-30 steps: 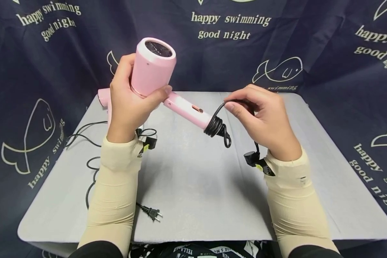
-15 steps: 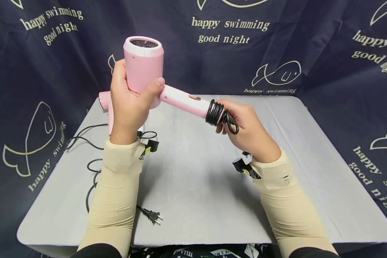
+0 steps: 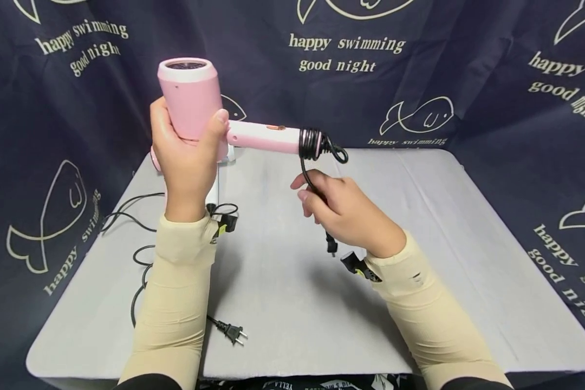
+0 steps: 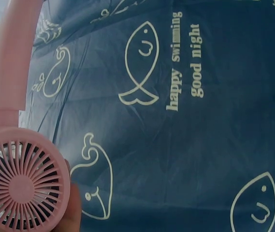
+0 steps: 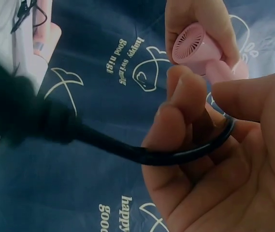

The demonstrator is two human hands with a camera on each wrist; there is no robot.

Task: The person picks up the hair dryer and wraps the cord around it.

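Observation:
In the head view my left hand [image 3: 185, 168] grips a pink hair dryer [image 3: 192, 103] round its barrel, above the table. The dryer's handle points right, almost level. A black power cord [image 3: 310, 144] is coiled round the handle's end, with a small loop sticking out. Below it, my right hand [image 3: 351, 214] holds the cord's free length in curled fingers, and the plug [image 3: 331, 245] hangs underneath. The left wrist view shows the slotted pink grille [image 4: 21, 188]. In the right wrist view the cord [image 5: 176, 157] crosses my fingers; its plug end is blurred.
A second pink hair dryer [image 3: 155, 160] stands at the back left, mostly hidden behind my left hand. Its black cord [image 3: 136, 197] trails down the table's left side. Another plug [image 3: 231, 332] lies near the front edge. A dark printed cloth [image 3: 346, 97] hangs behind.
The held dryer has shifted left and its handle has swung up towards level. My right hand has passed behind the handle's end and come down below it, winding the cord round.

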